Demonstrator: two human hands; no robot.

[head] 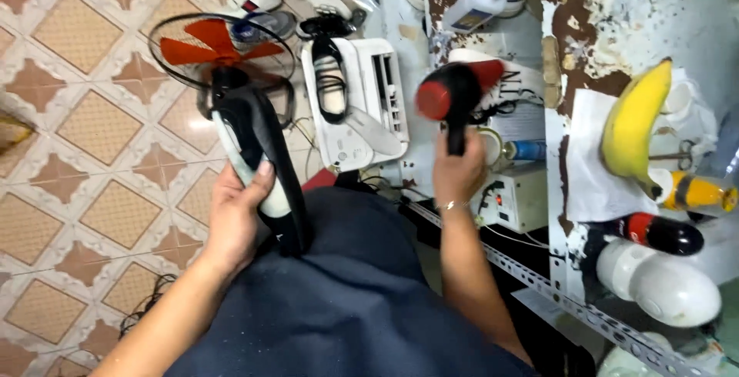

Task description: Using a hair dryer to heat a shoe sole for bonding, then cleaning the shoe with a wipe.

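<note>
The left hand (235, 219) has its fingers closed around a black shoe (258, 154) with a pale sole, gripping it at mid-length so the sole faces the thumb and the heel end rests on the person's dark blue lap (346, 308). The shoe looks light and fairly stiff along the sole, softer at the upper, so the waist where it is held seems the steadiest place to grip. The right hand (458, 173) has its fingers wrapped tight around the black handle of a red and black hair dryer (454, 92), nozzle turned toward the shoe; it looks light, hard and easy to hold by that handle. Beyond the shoe stands a small floor fan (219, 50) with orange blades on a tiled floor (92, 130). To the right, a worn counter (616, 15) carries a banana (635, 119) and bottles.
</note>
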